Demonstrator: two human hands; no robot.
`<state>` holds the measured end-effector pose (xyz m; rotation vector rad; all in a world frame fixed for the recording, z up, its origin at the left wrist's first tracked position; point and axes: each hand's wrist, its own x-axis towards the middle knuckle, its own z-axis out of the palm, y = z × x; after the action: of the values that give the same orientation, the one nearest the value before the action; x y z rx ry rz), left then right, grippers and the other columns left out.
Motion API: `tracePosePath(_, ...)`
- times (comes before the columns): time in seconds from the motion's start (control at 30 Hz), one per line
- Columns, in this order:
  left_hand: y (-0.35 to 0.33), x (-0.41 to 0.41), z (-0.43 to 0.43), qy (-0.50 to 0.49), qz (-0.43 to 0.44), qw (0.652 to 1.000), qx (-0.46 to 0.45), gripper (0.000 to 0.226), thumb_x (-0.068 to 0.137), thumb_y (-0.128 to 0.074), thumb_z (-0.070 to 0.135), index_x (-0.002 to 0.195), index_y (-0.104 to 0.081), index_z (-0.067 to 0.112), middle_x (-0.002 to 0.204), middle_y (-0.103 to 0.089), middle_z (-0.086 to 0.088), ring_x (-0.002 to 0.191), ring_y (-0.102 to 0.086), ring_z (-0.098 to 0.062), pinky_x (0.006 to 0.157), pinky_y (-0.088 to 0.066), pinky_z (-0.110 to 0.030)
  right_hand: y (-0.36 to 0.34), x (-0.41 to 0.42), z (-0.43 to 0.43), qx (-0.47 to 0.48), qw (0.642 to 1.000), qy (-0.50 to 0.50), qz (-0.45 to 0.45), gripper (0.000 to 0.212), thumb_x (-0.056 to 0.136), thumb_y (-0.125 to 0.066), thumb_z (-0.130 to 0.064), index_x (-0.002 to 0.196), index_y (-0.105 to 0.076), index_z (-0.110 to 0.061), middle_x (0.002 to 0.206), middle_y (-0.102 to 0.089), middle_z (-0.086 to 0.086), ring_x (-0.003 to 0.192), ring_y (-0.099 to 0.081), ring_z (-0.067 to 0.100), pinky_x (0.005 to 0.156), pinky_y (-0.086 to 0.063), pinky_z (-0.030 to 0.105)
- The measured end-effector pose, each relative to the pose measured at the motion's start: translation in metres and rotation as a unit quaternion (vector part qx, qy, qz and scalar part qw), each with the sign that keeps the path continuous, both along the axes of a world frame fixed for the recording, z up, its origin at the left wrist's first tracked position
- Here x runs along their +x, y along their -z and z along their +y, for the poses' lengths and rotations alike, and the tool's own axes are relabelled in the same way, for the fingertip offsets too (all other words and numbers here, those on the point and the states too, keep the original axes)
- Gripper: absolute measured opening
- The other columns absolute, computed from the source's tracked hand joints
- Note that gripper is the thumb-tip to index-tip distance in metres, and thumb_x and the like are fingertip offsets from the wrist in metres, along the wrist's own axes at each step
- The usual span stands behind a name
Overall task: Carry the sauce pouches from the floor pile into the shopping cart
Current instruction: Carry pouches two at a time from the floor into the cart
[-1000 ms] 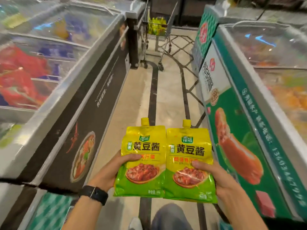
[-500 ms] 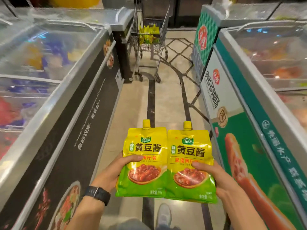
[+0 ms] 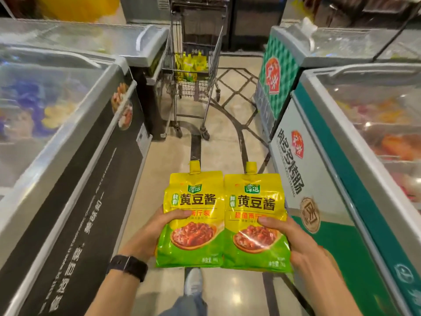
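Two sauce pouches (image 3: 193,215), two hands — left hand (image 3: 155,233), right hand (image 3: 296,245), one shopping cart (image 3: 190,88) — pouches inside too blurred to count, four chest freezers (image 3: 75,137), one wristwatch (image 3: 127,266), one shoe (image 3: 193,281).

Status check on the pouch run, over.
Left hand grips left pouch, right hand grips right pouch. Cart ahead down the aisle, more pouches inside. No obstacle seen.

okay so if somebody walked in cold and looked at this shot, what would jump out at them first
Two bright yellow-green sauce pouches, side by side at centre bottom: the left pouch held by the left hand, the right pouch by the right hand. Straight ahead, at the far end of the aisle, a shopping cart already holds more yellow pouches. Glass-topped freezers line both sides, the left freezer and the right freezer.
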<state>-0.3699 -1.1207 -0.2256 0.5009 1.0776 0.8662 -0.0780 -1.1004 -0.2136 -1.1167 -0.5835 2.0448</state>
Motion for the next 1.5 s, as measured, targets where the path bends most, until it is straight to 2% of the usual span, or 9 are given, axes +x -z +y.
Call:
tracePosePath(0.13,-0.012,-0.008,0.109,0.018,-0.016,1.0,0.006,0.106,0.024,-0.102,0.026,0.12,-0.064,0.008,0.109,-0.074,-0.021,0.084,-0.075,-0.034,0.066,-0.062,-0.041,-0.005,-0.008,0.098,0.016,0.999,0.02,-0.036,0.1,0.029,-0.099,-0.009,0.121,-0.062,-0.004,0.114,-0.069,0.026,0.098,-0.069,0.044,0.077,-0.058,0.055)
tracePosePath(0.23,-0.019,-0.009,0.18,0.034,-0.02,0.999,0.026,0.1,0.027,-0.102,0.027,0.119,-0.066,0.009,0.116,-0.071,-0.022,0.091,-0.074,-0.036,0.075,-0.062,-0.044,-0.007,-0.007,0.165,0.031,0.999,0.02,-0.021,0.07,0.048,-0.089,0.0,0.114,-0.068,-0.008,0.113,-0.07,0.024,0.098,-0.069,0.043,0.081,-0.056,0.058)
tracePosePath(0.4,-0.016,0.0,0.303,0.035,-0.019,0.999,0.028,0.092,0.03,-0.101,0.023,0.115,-0.069,0.01,0.117,-0.07,-0.023,0.093,-0.073,-0.038,0.078,-0.062,-0.046,-0.001,0.0,0.291,0.039,0.999,0.026,-0.018,0.094,0.02,-0.1,-0.013,0.109,-0.071,-0.007,0.108,-0.071,0.024,0.091,-0.071,0.041,0.072,-0.06,0.052)
tracePosePath(0.57,-0.014,0.019,0.428,0.003,-0.004,1.0,-0.005,0.107,0.024,-0.102,0.023,0.122,-0.062,0.005,0.111,-0.072,-0.023,0.086,-0.075,-0.036,0.066,-0.062,-0.041,0.009,0.017,0.429,0.031,0.999,0.025,-0.011,0.048,0.057,-0.083,0.007,0.102,-0.074,-0.01,0.106,-0.072,0.022,0.092,-0.071,0.04,0.078,-0.057,0.057)
tracePosePath(0.67,-0.03,0.032,0.5,-0.005,-0.022,1.0,-0.02,0.102,0.025,-0.101,0.016,0.118,-0.063,0.004,0.103,-0.074,-0.024,0.078,-0.075,-0.037,0.058,-0.061,-0.041,0.007,0.025,0.509,0.016,0.999,0.018,-0.022,0.087,0.04,-0.095,-0.005,0.121,-0.063,-0.004,0.117,-0.067,0.026,0.104,-0.066,0.045,0.093,-0.048,0.063)
tracePosePath(0.77,-0.034,0.04,0.562,-0.023,-0.024,0.999,-0.015,0.097,0.029,-0.1,0.016,0.118,-0.063,0.005,0.097,-0.076,-0.022,0.073,-0.075,-0.035,0.054,-0.06,-0.04,0.003,0.03,0.58,0.033,0.999,0.001,-0.016,0.093,0.027,-0.099,-0.012,0.114,-0.068,-0.004,0.113,-0.069,0.026,0.097,-0.069,0.042,0.079,-0.058,0.053)
tracePosePath(0.97,-0.021,0.043,0.695,-0.038,-0.032,0.999,-0.014,0.099,0.015,-0.101,0.017,0.108,-0.07,0.004,0.104,-0.074,-0.025,0.078,-0.075,-0.037,0.06,-0.062,-0.043,0.004,0.037,0.717,0.026,1.0,-0.017,-0.001,0.094,0.022,-0.099,-0.012,0.111,-0.068,-0.003,0.107,-0.071,0.025,0.088,-0.072,0.039,0.065,-0.059,0.045)
tracePosePath(1.3,0.004,0.034,0.942,-0.038,-0.06,0.997,-0.013,0.08,0.028,-0.1,0.018,0.103,-0.077,0.004,0.114,-0.07,-0.026,0.088,-0.074,-0.037,0.081,-0.06,-0.049,0.006,0.032,0.95,0.009,1.0,-0.002,-0.029,0.076,0.035,-0.097,-0.006,0.107,-0.072,-0.006,0.118,-0.066,0.028,0.104,-0.065,0.045,0.09,-0.05,0.061)
tracePosePath(1.5,0.002,0.024,1.062,-0.041,-0.045,0.998,-0.034,0.081,0.051,-0.09,0.014,0.126,-0.065,0.003,0.125,-0.065,-0.027,0.113,-0.063,-0.047,0.103,-0.044,-0.063,0.014,0.026,1.075,-0.012,0.998,0.004,-0.055,0.113,0.027,-0.099,-0.009,0.131,-0.054,-0.002,0.12,-0.065,0.027,0.105,-0.065,0.046,0.085,-0.054,0.058)
